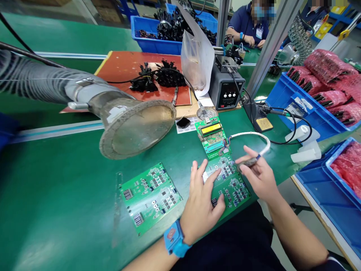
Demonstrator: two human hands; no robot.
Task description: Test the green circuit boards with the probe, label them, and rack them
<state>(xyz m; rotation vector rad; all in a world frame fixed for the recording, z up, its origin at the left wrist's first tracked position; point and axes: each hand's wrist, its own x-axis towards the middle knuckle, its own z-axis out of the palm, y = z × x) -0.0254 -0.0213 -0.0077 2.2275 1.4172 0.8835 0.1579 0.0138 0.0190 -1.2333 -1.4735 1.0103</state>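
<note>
My left hand (201, 199) lies flat with fingers spread on a green circuit board (232, 184) at the table's near edge. My right hand (259, 175) pinches a small connector (249, 162) on the end of a white cable (254, 135), just above the board's right side. The cable runs back to a green tester board with a yellow display (211, 135). A second green circuit board (149, 195) lies free to the left. A blue wrist strap (175, 239) sits on my left wrist.
A large fume-extraction funnel (135, 124) hangs over the table's left centre. A soldering station (227, 84), iron holder (261, 120), black cable bundles (158, 77), a plastic bag (196, 60) and blue bins of red-bagged parts (324, 90) stand behind and right. A person (249, 22) works opposite.
</note>
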